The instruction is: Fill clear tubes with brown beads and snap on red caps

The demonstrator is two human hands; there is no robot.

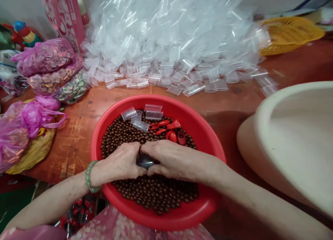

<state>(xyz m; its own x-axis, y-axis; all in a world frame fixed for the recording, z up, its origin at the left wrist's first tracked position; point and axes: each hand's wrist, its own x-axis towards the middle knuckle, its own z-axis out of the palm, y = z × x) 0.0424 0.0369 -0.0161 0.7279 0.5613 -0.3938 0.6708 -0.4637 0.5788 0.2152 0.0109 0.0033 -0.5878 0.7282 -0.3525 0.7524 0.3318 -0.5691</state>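
Note:
A red basin (106, 111) holds many small brown balls (156, 195). Over the balls, my left hand (122, 162) and my right hand (171, 160) meet, their fingers closed around a clear plastic container (145, 161) that looks dark against the balls. Fingers cover most of it, so its ends are hidden. Just beyond my hands, several loose clear plastic sleeves (141, 125) lie on the balls. Beside them rest several small red plastic pieces (171, 136), some shaped like caps. My left wrist wears a green bead bracelet (89, 177).
A large heap of clear plastic sleeves (171, 42) fills the back of the table (78, 129). Pink bags (49, 56) of small printed pieces stand at left. A cream tub (262, 129) is at right, a yellow basket (291, 32) behind it. Red-capped containers (80, 210) sit below.

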